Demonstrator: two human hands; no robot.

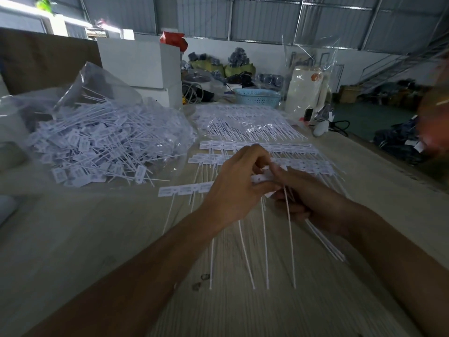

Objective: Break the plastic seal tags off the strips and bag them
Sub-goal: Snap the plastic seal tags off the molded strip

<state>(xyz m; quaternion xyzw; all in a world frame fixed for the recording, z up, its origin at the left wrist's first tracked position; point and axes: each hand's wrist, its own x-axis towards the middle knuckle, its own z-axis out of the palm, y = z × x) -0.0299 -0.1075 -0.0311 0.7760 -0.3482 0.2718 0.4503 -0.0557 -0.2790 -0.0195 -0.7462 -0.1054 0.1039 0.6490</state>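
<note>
Wooden table (73, 239), both hands (262, 190) pinching a tag strip (184, 190), bag (102, 132) left.

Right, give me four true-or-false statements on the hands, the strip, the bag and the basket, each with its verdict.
1. Both hands, left hand and right hand, hold one strip of tags. True.
2. The clear bag of loose tags lies to the person's right. False: it lies to the left.
3. More unbroken strips lie beyond the hands. True.
4. The blue basket sits beside the left forearm. False: it stands at the table's far end.
</note>
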